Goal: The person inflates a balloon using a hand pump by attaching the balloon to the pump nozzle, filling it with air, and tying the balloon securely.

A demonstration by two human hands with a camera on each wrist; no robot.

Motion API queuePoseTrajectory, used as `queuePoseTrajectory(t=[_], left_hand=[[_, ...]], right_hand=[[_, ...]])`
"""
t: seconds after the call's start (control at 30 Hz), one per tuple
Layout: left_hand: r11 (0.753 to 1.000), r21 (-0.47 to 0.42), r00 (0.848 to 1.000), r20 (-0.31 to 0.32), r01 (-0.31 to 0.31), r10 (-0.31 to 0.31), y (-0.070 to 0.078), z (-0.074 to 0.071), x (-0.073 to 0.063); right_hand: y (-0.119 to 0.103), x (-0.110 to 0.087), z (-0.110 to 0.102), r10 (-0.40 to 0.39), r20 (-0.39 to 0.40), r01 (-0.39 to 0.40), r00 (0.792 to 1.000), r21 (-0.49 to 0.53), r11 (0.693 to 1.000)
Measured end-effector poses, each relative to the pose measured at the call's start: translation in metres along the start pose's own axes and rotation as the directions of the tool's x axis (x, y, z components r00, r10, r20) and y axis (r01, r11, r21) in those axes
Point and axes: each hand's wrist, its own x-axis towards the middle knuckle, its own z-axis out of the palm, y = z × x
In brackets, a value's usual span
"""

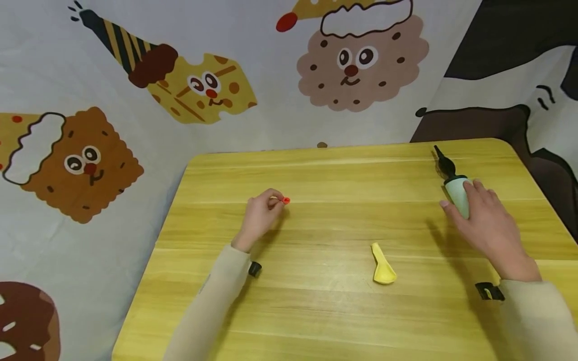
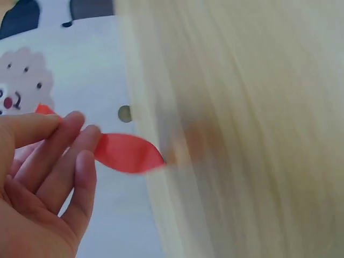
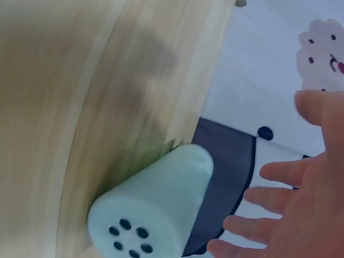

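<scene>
My left hand [image 1: 259,218] pinches a limp red balloon [image 2: 129,153] above the table. In the left wrist view its pointed end sticks out past the fingers, which cover its middle. A pale green hand pump [image 1: 458,194] with a black nozzle lies at the table's right side. My right hand [image 1: 492,228] is at the pump, thumb and fingers spread. In the right wrist view the fingers [image 3: 269,199] are apart from the pump body [image 3: 156,199], whose holed end faces the camera. A flat yellow balloon [image 1: 384,271] lies between the hands, nearer the table's front.
The light wooden table [image 1: 316,311] has rounded far corners. Behind it hangs a white cloth [image 1: 271,135] printed with cartoon biscuits and cheese. A black strap piece [image 1: 255,269] shows at the left cuff and another strap piece [image 1: 489,291] at the right cuff.
</scene>
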Motion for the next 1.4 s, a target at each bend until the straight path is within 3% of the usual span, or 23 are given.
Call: queuePoseTrajectory(t=[0.1, 0.2, 0.33, 0.5, 0.7, 0.87, 1.03, 1.23, 1.4], left_hand=[[0.984, -0.174, 0.998, -0.031, 0.047, -0.053, -0.001, -0.004, -0.004], [0.944, -0.32, 0.992, -0.064, 0.08, -0.106, -0.002, -0.004, -0.006], [0.849, -0.519, 0.977, -0.115, 0.096, -0.181, -0.002, -0.002, -0.005], [0.72, -0.686, 0.952, -0.141, 0.105, -0.273, -0.001, 0.001, -0.003], [0.58, -0.8, 0.919, -0.101, 0.153, -0.381, 0.0, 0.002, -0.002], [0.469, -0.871, 0.891, -0.087, 0.149, -0.445, 0.0, 0.005, -0.002], [0.384, -0.912, 0.881, -0.058, 0.145, -0.469, 0.001, 0.008, 0.0], [0.269, -0.945, 0.875, 0.036, 0.188, -0.483, -0.002, 0.013, 0.001], [0.222, -0.958, 0.86, 0.045, 0.181, -0.508, -0.002, 0.016, 0.002]], right_hand=[[0.007, 0.005, -0.001, 0.025, 0.026, -0.024, 0.999, -0.028, 0.999], [0.013, 0.007, -0.001, 0.054, 0.056, -0.051, 0.997, -0.055, 0.997], [0.021, 0.009, -0.002, 0.08, 0.099, -0.072, 0.992, -0.076, 0.994], [0.029, 0.009, -0.002, 0.106, 0.153, -0.094, 0.982, -0.086, 0.992], [0.031, 0.01, 0.003, 0.165, 0.187, -0.146, 0.968, -0.109, 0.983], [0.032, 0.011, 0.005, 0.199, 0.182, -0.18, 0.963, -0.119, 0.977], [0.035, 0.01, 0.007, 0.212, 0.191, -0.194, 0.958, -0.109, 0.975], [0.037, 0.009, 0.008, 0.206, 0.175, -0.19, 0.963, -0.101, 0.977], [0.035, 0.011, 0.007, 0.219, 0.175, -0.206, 0.96, -0.091, 0.974]])
